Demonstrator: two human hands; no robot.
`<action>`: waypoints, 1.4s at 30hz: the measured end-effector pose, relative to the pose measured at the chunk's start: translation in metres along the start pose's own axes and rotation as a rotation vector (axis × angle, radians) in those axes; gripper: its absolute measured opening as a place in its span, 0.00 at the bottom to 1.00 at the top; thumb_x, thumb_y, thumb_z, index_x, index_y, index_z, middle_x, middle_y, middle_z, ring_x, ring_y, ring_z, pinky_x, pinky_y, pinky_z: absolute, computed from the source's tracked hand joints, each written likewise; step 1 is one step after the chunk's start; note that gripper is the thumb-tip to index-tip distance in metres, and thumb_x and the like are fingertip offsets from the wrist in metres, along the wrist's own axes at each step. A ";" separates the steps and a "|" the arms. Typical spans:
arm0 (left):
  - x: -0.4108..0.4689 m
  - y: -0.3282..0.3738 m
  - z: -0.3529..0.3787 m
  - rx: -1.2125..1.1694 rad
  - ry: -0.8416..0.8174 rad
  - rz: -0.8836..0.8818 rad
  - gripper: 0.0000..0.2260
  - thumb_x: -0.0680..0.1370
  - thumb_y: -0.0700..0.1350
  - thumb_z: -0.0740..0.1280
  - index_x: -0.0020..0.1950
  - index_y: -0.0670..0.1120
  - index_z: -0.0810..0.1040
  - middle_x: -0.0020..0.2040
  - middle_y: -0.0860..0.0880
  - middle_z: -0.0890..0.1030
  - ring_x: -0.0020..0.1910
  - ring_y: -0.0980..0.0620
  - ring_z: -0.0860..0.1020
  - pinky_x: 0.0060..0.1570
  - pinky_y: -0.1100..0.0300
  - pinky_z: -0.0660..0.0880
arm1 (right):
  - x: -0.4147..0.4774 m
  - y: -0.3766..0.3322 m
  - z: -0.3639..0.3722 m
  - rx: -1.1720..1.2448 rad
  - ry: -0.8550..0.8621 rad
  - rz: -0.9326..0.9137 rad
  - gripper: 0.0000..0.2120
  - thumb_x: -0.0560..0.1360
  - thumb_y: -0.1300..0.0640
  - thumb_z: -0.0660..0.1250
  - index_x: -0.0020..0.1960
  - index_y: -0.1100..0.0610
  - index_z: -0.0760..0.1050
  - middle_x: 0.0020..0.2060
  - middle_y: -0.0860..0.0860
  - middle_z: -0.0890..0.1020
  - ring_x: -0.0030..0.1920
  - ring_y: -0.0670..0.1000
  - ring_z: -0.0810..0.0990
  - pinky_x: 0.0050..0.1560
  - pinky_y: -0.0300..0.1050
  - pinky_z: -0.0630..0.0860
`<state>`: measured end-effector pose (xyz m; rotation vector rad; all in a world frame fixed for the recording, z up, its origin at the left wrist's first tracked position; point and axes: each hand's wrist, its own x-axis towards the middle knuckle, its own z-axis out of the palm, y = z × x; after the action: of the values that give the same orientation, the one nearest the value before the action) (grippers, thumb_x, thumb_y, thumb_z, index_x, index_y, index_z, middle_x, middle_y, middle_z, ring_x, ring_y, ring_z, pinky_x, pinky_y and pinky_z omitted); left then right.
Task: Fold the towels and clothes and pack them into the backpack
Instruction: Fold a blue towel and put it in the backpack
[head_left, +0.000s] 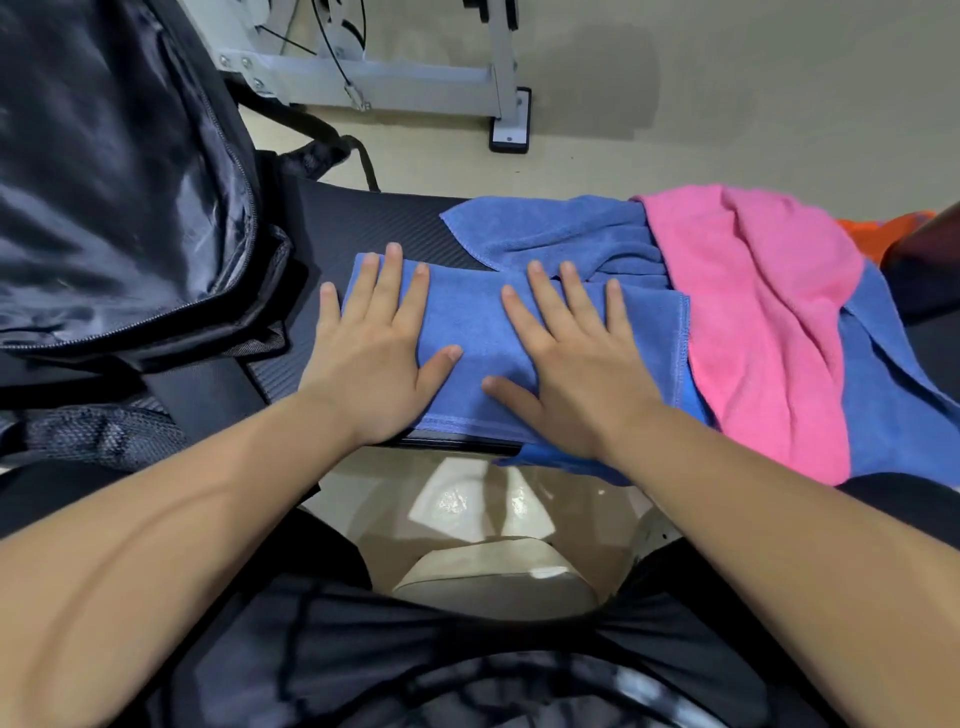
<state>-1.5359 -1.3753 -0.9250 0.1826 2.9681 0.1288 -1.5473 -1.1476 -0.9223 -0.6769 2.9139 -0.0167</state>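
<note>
Black counter (395, 223): left hand (371, 343) and right hand (571, 353) press flat, fingers straight, on the sideways blue towel (467, 312); backpack (114, 182) sits left.

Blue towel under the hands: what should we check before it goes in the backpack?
1. Folded blue towel lies flat on the table: ok.
2. Left hand and right hand press on it, fingers straight: ok.
3. A hand grips it ready to lift: not ok.
4. Backpack close beside the left hand: ok.
5. Backpack opening wide enough: cannot tell.
6. Pink towel folded: not ok.
</note>
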 end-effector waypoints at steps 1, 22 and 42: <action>0.000 -0.001 0.000 -0.007 -0.001 0.002 0.40 0.78 0.69 0.42 0.83 0.46 0.45 0.83 0.42 0.41 0.82 0.42 0.41 0.77 0.35 0.45 | -0.003 0.007 -0.001 -0.010 -0.005 0.007 0.45 0.75 0.24 0.41 0.82 0.50 0.46 0.82 0.53 0.45 0.81 0.58 0.42 0.77 0.67 0.40; 0.003 -0.015 -0.043 -0.450 0.065 -0.279 0.15 0.70 0.55 0.78 0.48 0.53 0.75 0.45 0.50 0.73 0.43 0.50 0.73 0.41 0.58 0.66 | 0.006 -0.025 -0.003 0.032 -0.012 0.039 0.47 0.74 0.24 0.43 0.82 0.54 0.46 0.82 0.57 0.45 0.81 0.62 0.40 0.76 0.70 0.41; -0.005 -0.031 -0.072 -1.287 -0.232 -0.433 0.14 0.75 0.32 0.71 0.56 0.47 0.80 0.33 0.52 0.69 0.27 0.56 0.68 0.24 0.66 0.64 | 0.008 -0.026 -0.003 0.041 -0.050 0.115 0.45 0.73 0.22 0.39 0.82 0.46 0.40 0.82 0.52 0.40 0.80 0.63 0.38 0.73 0.75 0.39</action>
<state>-1.5471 -1.4117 -0.8570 -0.5426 2.0663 1.6655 -1.5431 -1.1747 -0.9189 -0.4955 2.8909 -0.0456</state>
